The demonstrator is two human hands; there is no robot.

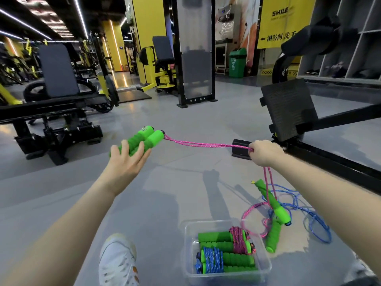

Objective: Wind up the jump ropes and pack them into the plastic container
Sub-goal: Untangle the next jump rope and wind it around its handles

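The handles (pixel 144 139) looked like soft green foam with bumpy ridges. The pink rope (pixel 206 144) was woven cord. The box (pixel 186 254) was clear, shiny plastic. The floor (pixel 185 120) was smooth and grey, a little shiny. The shoe (pixel 117 261) was white cloth with holes.

A gym with a smooth grey floor (pixel 185 124) under strip ceiling lights (pixel 81 17). Black-and-yellow weight machines (pixel 57 96) stand at left, yellow pillars (pixel 148 36) behind; a green bin (pixel 237 62) sits by a yellow banner (pixel 282 19), grey cubby shelves (pixel 350 48) at right
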